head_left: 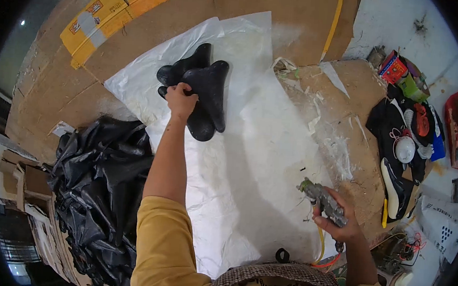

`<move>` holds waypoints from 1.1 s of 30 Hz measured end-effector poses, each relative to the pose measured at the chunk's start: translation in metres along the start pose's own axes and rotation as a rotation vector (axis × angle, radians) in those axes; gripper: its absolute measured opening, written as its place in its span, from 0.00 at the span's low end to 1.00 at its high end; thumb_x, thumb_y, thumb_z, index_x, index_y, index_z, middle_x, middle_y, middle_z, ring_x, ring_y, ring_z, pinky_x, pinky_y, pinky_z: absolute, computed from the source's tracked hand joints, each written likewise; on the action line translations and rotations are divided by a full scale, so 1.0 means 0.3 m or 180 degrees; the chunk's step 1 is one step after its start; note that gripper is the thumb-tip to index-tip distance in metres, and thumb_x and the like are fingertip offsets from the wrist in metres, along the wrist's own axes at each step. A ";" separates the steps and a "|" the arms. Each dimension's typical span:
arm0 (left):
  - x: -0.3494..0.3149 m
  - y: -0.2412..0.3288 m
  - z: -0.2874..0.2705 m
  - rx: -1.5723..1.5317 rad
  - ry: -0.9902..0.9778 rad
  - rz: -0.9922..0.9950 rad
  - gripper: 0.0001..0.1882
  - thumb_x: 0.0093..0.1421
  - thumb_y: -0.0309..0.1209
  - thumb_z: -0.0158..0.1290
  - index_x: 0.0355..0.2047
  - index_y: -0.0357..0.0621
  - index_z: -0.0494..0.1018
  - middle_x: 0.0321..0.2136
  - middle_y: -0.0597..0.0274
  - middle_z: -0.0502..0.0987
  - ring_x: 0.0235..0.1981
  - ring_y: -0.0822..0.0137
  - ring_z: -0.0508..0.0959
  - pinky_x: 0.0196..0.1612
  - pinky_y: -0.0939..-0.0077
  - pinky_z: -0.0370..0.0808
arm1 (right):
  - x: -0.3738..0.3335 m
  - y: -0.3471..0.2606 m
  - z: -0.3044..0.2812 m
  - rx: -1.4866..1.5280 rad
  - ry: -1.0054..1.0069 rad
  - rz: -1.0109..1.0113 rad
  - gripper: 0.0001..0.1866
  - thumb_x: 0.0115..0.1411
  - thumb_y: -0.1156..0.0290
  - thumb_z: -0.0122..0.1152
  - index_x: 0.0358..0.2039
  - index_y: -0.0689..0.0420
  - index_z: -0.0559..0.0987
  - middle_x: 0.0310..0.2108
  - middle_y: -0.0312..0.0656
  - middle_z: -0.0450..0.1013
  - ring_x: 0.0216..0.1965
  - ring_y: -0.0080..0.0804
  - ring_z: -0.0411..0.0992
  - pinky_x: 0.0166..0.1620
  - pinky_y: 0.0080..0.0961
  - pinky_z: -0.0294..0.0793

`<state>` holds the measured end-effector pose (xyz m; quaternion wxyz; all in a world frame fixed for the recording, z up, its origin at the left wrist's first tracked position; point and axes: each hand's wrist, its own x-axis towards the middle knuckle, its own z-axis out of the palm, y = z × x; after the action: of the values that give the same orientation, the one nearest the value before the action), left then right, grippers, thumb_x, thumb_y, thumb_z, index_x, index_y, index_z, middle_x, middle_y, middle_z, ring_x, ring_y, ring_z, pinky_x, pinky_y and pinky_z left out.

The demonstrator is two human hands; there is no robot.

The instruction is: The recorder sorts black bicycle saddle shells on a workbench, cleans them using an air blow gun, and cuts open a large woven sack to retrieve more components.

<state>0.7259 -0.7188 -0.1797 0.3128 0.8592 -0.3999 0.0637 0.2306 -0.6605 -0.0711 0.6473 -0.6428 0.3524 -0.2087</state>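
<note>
The left hand [180, 99] grips the edge of a stack of black, saddle-shaped moulded covers [203, 91] lying on a white plastic sheet [260, 145] spread over the cardboard-topped desk [349, 98]. The right hand [336, 217] is closed around a grimy grey spray gun [323, 200] with a yellow hose. A heap of crumpled black plastic film [101, 187] lies to the left.

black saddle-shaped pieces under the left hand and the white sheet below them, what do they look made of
Black saddle-shaped pieces: probably moulded plastic or leatherette, smooth with a dull sheen; unclear which. White sheet: thin plastic film or coated paper, judging by its creases and soft gloss. The left hand grips one piece.
</note>
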 end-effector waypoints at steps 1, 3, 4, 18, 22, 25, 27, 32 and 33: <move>-0.003 0.013 0.036 -0.0544 0.0371 -0.0002 0.23 0.35 0.23 0.58 0.36 0.43 0.67 0.34 0.51 0.68 0.38 0.52 0.69 0.45 0.67 0.66 | 0.015 -0.004 -0.010 -0.0029 -0.0039 0.0143 0.32 0.47 0.77 0.63 0.54 0.63 0.62 0.31 0.34 0.69 0.34 0.17 0.67 0.39 0.16 0.67; 0.013 -0.016 0.035 -0.0836 0.0631 -0.0015 0.23 0.35 0.23 0.57 0.37 0.41 0.67 0.34 0.50 0.68 0.39 0.52 0.69 0.46 0.67 0.66 | 0.046 -0.016 0.004 -0.0094 -0.0121 0.0078 0.32 0.48 0.77 0.63 0.54 0.63 0.62 0.31 0.34 0.69 0.34 0.17 0.67 0.39 0.16 0.67; 0.027 -0.061 0.024 -0.1105 0.0895 -0.0029 0.24 0.36 0.23 0.57 0.37 0.40 0.67 0.35 0.49 0.68 0.40 0.51 0.69 0.46 0.67 0.66 | 0.058 -0.020 0.019 -0.0146 -0.0222 0.0012 0.32 0.48 0.77 0.62 0.54 0.63 0.62 0.31 0.33 0.69 0.34 0.17 0.67 0.39 0.16 0.67; -0.295 0.275 0.394 -0.0451 -0.1318 0.0655 0.29 0.38 0.31 0.56 0.46 0.46 0.68 0.47 0.51 0.68 0.52 0.50 0.63 0.55 0.60 0.60 | 0.080 0.005 0.006 -0.0086 -0.0099 0.0185 0.32 0.48 0.75 0.63 0.53 0.63 0.62 0.32 0.34 0.69 0.34 0.18 0.67 0.39 0.16 0.67; -0.388 0.324 0.449 0.0488 -0.0822 0.0394 0.17 0.42 0.29 0.55 0.36 0.50 0.71 0.38 0.61 0.71 0.46 0.58 0.67 0.46 0.55 0.63 | 0.074 -0.046 -0.008 0.0181 -0.0098 -0.0150 0.32 0.48 0.75 0.63 0.54 0.64 0.62 0.32 0.36 0.70 0.34 0.20 0.68 0.39 0.19 0.68; -0.349 0.258 0.443 0.0512 -0.0715 0.0592 0.09 0.44 0.28 0.53 0.29 0.49 0.71 0.31 0.64 0.71 0.41 0.60 0.68 0.38 0.61 0.65 | 0.082 -0.102 -0.017 0.0214 -0.0153 -0.0593 0.34 0.47 0.76 0.64 0.54 0.64 0.61 0.32 0.39 0.70 0.34 0.23 0.68 0.39 0.21 0.69; -0.337 0.227 0.446 0.0167 -0.0776 0.0884 0.07 0.45 0.28 0.53 0.28 0.48 0.72 0.30 0.62 0.71 0.38 0.58 0.70 0.37 0.62 0.67 | 0.080 -0.129 -0.020 0.0176 -0.0094 -0.0873 0.35 0.46 0.76 0.64 0.55 0.65 0.60 0.33 0.41 0.70 0.34 0.26 0.69 0.40 0.24 0.69; -0.372 0.337 0.502 -0.0049 -0.0125 0.0978 0.05 0.50 0.30 0.51 0.28 0.47 0.72 0.32 0.60 0.72 0.34 0.57 0.73 0.41 0.60 0.69 | 0.071 -0.148 -0.029 0.0077 0.0117 -0.0570 0.35 0.47 0.75 0.64 0.55 0.65 0.59 0.33 0.42 0.70 0.34 0.27 0.69 0.41 0.25 0.69; -0.316 0.283 0.505 0.0303 -0.0628 0.0799 0.06 0.50 0.30 0.51 0.30 0.47 0.72 0.32 0.60 0.71 0.35 0.58 0.73 0.39 0.60 0.70 | 0.061 -0.153 -0.010 0.0090 0.0065 -0.0599 0.35 0.47 0.75 0.63 0.55 0.65 0.59 0.33 0.42 0.70 0.34 0.27 0.69 0.41 0.25 0.69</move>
<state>0.5790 -0.7877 -0.2932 0.2206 0.8184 -0.5293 0.0365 0.2492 -0.6797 -0.0293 0.6302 -0.6618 0.2940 -0.2801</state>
